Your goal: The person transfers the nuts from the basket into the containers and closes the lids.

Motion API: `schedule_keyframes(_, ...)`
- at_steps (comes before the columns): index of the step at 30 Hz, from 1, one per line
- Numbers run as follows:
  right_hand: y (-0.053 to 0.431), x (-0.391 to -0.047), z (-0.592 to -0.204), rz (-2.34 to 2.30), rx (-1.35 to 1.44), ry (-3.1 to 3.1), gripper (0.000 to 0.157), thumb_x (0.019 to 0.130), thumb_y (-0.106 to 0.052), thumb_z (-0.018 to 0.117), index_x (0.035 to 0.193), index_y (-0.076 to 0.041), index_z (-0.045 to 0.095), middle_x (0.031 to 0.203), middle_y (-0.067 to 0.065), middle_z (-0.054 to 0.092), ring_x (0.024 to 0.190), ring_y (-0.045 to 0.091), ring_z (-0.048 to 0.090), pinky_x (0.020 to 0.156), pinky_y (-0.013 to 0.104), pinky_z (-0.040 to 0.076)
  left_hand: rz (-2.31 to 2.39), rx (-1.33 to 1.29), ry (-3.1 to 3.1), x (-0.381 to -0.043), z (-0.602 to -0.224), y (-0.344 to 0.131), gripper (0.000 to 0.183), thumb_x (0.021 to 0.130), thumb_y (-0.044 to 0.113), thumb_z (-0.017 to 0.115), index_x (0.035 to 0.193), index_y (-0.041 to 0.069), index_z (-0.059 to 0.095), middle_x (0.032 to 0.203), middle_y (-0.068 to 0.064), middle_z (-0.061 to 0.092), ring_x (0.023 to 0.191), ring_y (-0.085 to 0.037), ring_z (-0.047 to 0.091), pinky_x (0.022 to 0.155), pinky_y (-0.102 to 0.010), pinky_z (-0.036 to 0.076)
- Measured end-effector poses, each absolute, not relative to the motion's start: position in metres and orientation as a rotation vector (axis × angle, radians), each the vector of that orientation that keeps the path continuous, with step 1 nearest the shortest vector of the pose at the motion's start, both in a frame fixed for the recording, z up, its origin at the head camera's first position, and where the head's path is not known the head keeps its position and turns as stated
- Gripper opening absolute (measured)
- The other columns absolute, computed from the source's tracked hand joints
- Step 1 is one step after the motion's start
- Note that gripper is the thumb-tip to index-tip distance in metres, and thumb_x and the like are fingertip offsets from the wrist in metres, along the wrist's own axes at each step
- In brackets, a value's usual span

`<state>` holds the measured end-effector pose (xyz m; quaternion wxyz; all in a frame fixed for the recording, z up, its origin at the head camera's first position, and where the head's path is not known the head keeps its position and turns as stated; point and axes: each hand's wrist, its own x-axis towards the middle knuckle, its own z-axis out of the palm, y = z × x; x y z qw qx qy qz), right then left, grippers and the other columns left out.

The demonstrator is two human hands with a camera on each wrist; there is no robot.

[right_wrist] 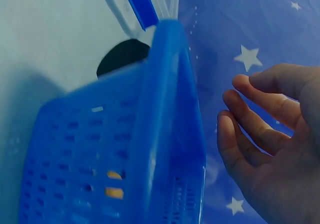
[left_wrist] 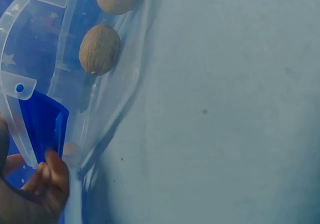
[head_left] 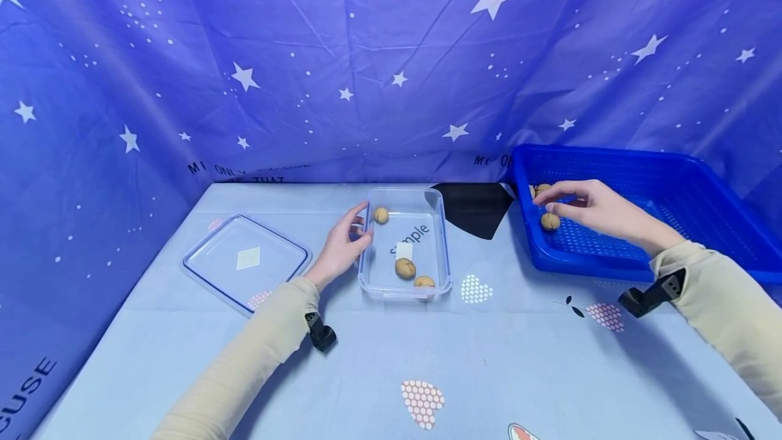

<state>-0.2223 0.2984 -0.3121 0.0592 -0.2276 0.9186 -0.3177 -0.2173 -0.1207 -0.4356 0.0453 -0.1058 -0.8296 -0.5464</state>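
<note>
A clear plastic food container (head_left: 448, 250) stands on the table with three walnuts visible in it: one walnut (head_left: 381, 214) at the far left corner, another walnut (head_left: 405, 267) and a third walnut (head_left: 424, 282) near the front wall. My left hand (head_left: 343, 243) grips its left wall, fingers bent at the rim. At the right, my right hand (head_left: 589, 209) hovers over the left end of a blue perforated basket (head_left: 611, 265). Its fingers are loosely curved, and the right wrist view shows nothing between them. Below the fingertips lies a walnut (head_left: 550, 221), with more walnuts (head_left: 542, 189) partly hidden behind them.
The container's clear lid (head_left: 214, 250), edged in blue, lies flat on the table at the left. A blue star-patterned cloth (head_left: 366, 87) hangs behind the table. A black patch (head_left: 479, 209) is on the tablecloth between container and basket.
</note>
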Motion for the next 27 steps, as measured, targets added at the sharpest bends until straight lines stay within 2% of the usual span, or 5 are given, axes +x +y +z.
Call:
schedule_keyframes(5, 0.307, -0.229, -0.311, -0.927, -0.588, 2.813, 0.026, 0.101, -0.016, 0.054, 0.122, -0.007, 0.065, 0.131, 0.015, 0.057, 0.111, 0.010, 0.052, 0.079, 0.013, 0.045, -1.675, -0.306, -2.538, -0.217, -0.438, -0.121, 0.061, 0.089, 0.005, 0.060, 0.146, 0.008, 0.041, 0.119, -0.020, 0.050, 0.097, -0.030, 0.059, 0.085, -0.039, 0.051)
schedule_keyframes(9, 0.315, -0.235, -0.312, -0.931, -0.565, 2.818, 0.026, 0.101, -0.016, 0.053, 0.122, -0.007, 0.065, 0.126, 0.015, 0.060, 0.106, 0.006, 0.054, 0.077, 0.014, 0.046, -1.703, -0.306, -2.528, -0.217, -0.439, -0.122, 0.061, 0.089, 0.006, 0.060, 0.147, 0.009, 0.040, 0.120, -0.021, 0.046, 0.097, -0.032, 0.061, 0.086, -0.039, 0.051)
schedule_keyframes(14, 0.323, -0.242, -0.310, -0.945, -0.510, 2.814, 0.028, 0.101, -0.019, 0.052, 0.123, -0.005, 0.063, 0.123, 0.016, 0.060, 0.093, 0.005, 0.058, 0.072, 0.021, 0.050, -1.669, -0.303, -2.542, -0.217, -0.439, -0.122, 0.059, 0.090, 0.008, 0.060, 0.147, 0.010, 0.041, 0.120, -0.021, 0.045, 0.095, -0.031, 0.060, 0.084, -0.037, 0.050)
schedule_keyframes(21, 0.332, -0.259, -0.306, -0.859, -0.432, 2.823, 0.033, 0.103, -0.025, 0.049, 0.127, -0.006, 0.060, 0.127, 0.017, 0.058, 0.099, 0.001, 0.054, 0.073, 0.025, 0.049, -1.642, -0.328, -2.538, -0.218, -0.439, -0.123, 0.059, 0.090, 0.006, 0.060, 0.146, 0.008, 0.041, 0.121, -0.019, 0.045, 0.089, -0.026, 0.056, 0.075, -0.031, 0.049)
schedule_keyframes(27, 0.339, -0.274, -0.309, -0.785, -0.454, 2.823, 0.032, 0.103, -0.023, 0.049, 0.127, -0.004, 0.060, 0.126, 0.017, 0.059, 0.106, 0.017, 0.055, 0.076, 0.029, 0.049, -1.642, -0.357, -2.522, -0.218, -0.440, -0.122, 0.059, 0.090, 0.004, 0.060, 0.145, 0.005, 0.041, 0.122, -0.018, 0.049, 0.088, -0.024, 0.057, 0.074, -0.029, 0.050)
